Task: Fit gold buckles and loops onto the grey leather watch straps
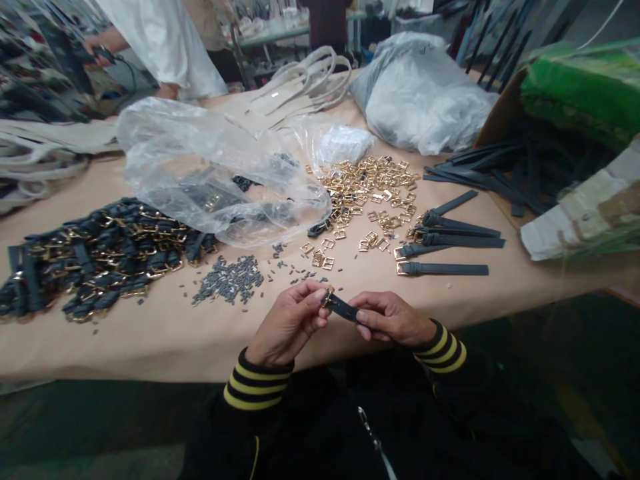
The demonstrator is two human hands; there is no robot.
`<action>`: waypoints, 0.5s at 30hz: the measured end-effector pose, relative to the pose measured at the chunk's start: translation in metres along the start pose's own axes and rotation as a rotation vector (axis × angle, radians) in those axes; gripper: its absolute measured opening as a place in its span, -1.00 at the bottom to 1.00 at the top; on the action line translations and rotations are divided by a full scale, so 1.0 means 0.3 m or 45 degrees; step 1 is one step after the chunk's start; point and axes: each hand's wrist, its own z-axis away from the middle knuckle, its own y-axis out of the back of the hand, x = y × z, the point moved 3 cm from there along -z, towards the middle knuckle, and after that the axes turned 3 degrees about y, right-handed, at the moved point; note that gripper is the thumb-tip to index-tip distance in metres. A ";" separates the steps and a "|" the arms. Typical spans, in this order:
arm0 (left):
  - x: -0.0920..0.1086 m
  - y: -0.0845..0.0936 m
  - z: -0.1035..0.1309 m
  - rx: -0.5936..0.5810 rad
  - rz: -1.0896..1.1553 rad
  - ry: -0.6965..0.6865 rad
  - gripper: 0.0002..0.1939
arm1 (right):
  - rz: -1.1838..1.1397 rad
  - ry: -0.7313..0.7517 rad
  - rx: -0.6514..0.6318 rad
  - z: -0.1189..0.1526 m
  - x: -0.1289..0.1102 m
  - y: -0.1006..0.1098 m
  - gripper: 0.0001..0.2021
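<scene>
Between my hands, just above the table's front edge, is a short dark strap [343,308] with a gold buckle [328,297] at its left end. My left hand [293,320] pinches the buckle end between thumb and fingers. The strap's other end is gripped by my right hand [393,319]. Beyond them lie a heap of loose gold buckles [370,177] and a scatter of small dark pieces [229,279]. Several dark straps with buckles [445,269] rest to the right.
A large pile of buckled dark straps [105,253] covers the table's left side. Clear plastic bags [200,160] spread over the middle, and a stuffed grey bag [425,93] stands behind. Unbuckled strips [480,167] lie by a green-topped box [580,93]. A person in white [165,47] is at the back left.
</scene>
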 end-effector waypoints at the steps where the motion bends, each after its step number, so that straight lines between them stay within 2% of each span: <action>1: -0.018 -0.008 -0.006 -0.033 0.045 0.034 -0.79 | 0.039 0.022 0.026 -0.004 -0.008 -0.005 -0.77; 4: -0.071 -0.034 -0.022 -0.071 0.115 0.050 -0.81 | 0.219 0.097 0.169 -0.009 -0.036 -0.023 -0.86; 7: -0.106 -0.049 -0.035 -0.059 0.126 0.017 -0.84 | 0.428 0.169 0.389 -0.004 -0.057 -0.041 -0.92; 9: -0.115 -0.052 -0.041 -0.044 0.139 -0.001 -0.83 | 0.545 0.208 0.503 0.001 -0.063 -0.052 -0.89; 11: -0.115 -0.051 -0.045 -0.021 0.135 -0.027 -0.82 | 0.627 0.240 0.539 0.003 -0.062 -0.059 -0.85; 15: -0.104 -0.046 -0.038 0.062 -0.014 -0.132 -0.85 | 0.646 0.254 0.500 0.001 -0.052 -0.052 -0.91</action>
